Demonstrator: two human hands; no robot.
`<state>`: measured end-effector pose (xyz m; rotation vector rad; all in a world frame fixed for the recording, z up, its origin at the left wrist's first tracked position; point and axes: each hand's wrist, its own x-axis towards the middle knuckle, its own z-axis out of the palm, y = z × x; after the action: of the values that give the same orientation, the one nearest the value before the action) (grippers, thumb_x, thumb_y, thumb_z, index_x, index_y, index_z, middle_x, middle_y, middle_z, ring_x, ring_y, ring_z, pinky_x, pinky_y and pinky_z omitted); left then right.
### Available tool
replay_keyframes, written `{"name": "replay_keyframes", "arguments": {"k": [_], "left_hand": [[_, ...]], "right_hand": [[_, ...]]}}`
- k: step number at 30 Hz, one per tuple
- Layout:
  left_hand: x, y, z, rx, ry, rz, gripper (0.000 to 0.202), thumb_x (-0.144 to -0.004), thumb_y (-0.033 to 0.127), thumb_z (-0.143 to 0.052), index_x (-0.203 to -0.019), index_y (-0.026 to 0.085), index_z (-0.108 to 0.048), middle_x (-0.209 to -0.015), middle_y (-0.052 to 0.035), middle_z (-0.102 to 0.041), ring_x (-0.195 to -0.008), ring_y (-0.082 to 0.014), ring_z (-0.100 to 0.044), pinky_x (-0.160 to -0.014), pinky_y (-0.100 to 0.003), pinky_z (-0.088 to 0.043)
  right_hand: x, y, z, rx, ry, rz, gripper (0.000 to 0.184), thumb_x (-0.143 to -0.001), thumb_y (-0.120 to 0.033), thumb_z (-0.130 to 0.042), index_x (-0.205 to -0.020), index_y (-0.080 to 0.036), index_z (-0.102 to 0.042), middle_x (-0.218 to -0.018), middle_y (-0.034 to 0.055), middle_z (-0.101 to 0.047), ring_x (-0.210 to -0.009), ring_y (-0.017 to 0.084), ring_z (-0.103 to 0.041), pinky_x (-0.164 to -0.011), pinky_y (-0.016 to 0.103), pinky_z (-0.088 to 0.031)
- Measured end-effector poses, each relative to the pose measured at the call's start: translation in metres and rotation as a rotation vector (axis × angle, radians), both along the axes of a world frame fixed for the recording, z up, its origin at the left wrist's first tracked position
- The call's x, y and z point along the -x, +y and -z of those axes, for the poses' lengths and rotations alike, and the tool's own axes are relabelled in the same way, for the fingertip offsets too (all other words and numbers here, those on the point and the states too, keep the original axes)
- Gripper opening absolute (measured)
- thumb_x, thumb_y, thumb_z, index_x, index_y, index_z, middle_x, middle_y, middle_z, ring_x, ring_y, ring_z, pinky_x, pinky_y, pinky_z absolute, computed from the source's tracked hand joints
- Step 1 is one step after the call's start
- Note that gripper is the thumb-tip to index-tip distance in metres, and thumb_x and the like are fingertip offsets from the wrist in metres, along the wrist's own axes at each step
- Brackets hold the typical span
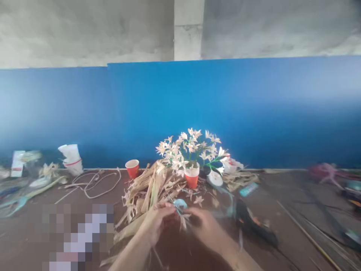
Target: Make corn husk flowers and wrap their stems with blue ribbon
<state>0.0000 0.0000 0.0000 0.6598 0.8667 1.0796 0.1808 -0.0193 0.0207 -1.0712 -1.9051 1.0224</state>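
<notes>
Low in the middle, my left hand (161, 220) pinches a thin stem that points up and to the left. A pale, husk-like flower (183, 222) hangs between my two hands at the stem's lower end. My right hand (205, 227) is closed beside the flower, its fingertips on it; motion blurs the exact grip. Just beyond the fingers shows a light blue piece (179, 203), whose kind I cannot make out. Behind the hands, an orange and white paper cup (192, 178) holds many white flowers (190, 146) on green stems.
Dried husks (149, 184) are heaped left of the flower cup. Another orange cup (132, 168) stands behind them. A white roll (215, 178) and a black glue gun (254, 226) lie to the right. Cord (98, 184) coils at left. A blue partition (180, 105) bounds the table's back.
</notes>
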Motion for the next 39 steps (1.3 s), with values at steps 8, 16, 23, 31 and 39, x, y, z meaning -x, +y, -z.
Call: {"name": "replay_keyframes", "arguments": {"k": [8, 16, 23, 31, 39], "left_hand": [[0.003, -0.001, -0.005, 0.007, 0.025, -0.002, 0.023, -0.055, 0.021, -0.082, -0.058, 0.016, -0.06, -0.057, 0.0001, -0.069, -0.054, -0.0116, -0.064, -0.057, -0.02, -0.045], [0.004, -0.001, -0.007, 0.023, 0.06, -0.015, 0.022, -0.059, 0.026, -0.081, -0.067, 0.014, -0.064, -0.063, -0.0022, -0.072, -0.057, -0.0127, -0.067, -0.056, -0.02, -0.046], [0.005, 0.001, -0.004, -0.001, 0.056, -0.011, 0.021, -0.06, 0.026, -0.081, -0.067, 0.014, -0.065, -0.064, -0.0031, -0.073, -0.058, -0.0135, -0.068, -0.056, -0.02, -0.045], [0.006, 0.002, -0.001, -0.042, 0.048, -0.016, 0.021, -0.058, 0.024, -0.082, -0.062, 0.015, -0.063, -0.063, -0.0034, -0.072, -0.058, -0.0147, -0.067, -0.059, -0.022, -0.046], [0.005, 0.0, -0.002, -0.104, 0.067, 0.009, 0.021, -0.06, 0.026, -0.081, -0.061, 0.013, -0.064, -0.06, -0.0035, -0.07, -0.057, -0.0144, -0.065, -0.061, -0.023, -0.045]], "right_hand": [[-0.003, 0.003, 0.008, 0.002, 0.033, 0.001, 0.029, -0.072, -0.011, -0.059, -0.098, -0.017, -0.071, -0.08, 0.0033, -0.073, -0.087, 0.023, -0.066, -0.081, 0.03, -0.051], [-0.004, 0.003, 0.006, -0.027, 0.026, 0.01, 0.035, -0.071, -0.006, -0.055, -0.1, -0.017, -0.07, -0.093, 0.0052, -0.073, -0.086, 0.021, -0.067, -0.081, 0.03, -0.051], [-0.005, 0.002, 0.0, -0.04, 0.014, 0.004, 0.033, -0.072, -0.008, -0.055, -0.099, -0.017, -0.07, -0.095, 0.006, -0.073, -0.086, 0.021, -0.067, -0.078, 0.028, -0.051], [-0.004, 0.0, 0.0, -0.003, 0.023, -0.024, 0.035, -0.071, -0.012, -0.059, -0.104, -0.018, -0.068, -0.084, 0.0034, -0.071, -0.089, 0.022, -0.065, -0.084, 0.031, -0.05], [-0.003, -0.002, -0.006, 0.007, 0.021, -0.021, 0.034, -0.069, -0.012, -0.058, -0.1, -0.018, -0.07, -0.083, 0.0035, -0.071, -0.091, 0.023, -0.064, -0.086, 0.032, -0.049]]}}
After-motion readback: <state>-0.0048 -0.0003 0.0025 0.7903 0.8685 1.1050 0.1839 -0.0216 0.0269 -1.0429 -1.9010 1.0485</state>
